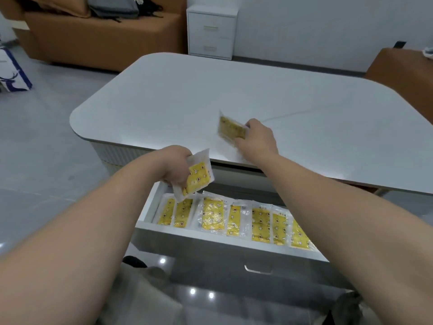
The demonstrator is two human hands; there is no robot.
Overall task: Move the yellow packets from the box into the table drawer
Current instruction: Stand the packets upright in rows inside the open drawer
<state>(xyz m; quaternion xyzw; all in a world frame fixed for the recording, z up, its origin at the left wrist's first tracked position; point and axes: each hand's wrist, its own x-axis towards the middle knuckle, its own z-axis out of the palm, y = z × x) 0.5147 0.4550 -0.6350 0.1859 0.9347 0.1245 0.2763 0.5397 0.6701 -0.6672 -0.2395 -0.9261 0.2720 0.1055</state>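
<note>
— So, where are the packets right now?

— One in each hand. My left hand (174,166) is closed around a yellow packet (195,177), pinched at its upper left corner, and it hangs just above the far left corner of the open drawer (234,238). My right hand (256,137) is pressed together on a second packet (230,127), which is over the tabletop (210,85), well beyond the drawer's back edge.

— Which one goes in first, do you think?

— The left, I'd judge. It sits nearly over the drawer already, while the right one has to come back toward me across the table edge before it can drop.

— How does the left packet lie against the row in the drawer (234,219)?

— Its long axis tilts, the free end pointing down and toward me at the row's leftmost packets. Those stand side by side along the drawer, long axes running front to back. I'd want to swing mine to match before letting go, or it may land across them.

— And the right one?

— It is blurred, so I can't read its tilt well. It sticks out from my fingertips to the left, away from the drawer.

— Is the box nearby?

— I see no box anywhere around the drawer or on the table.
</note>
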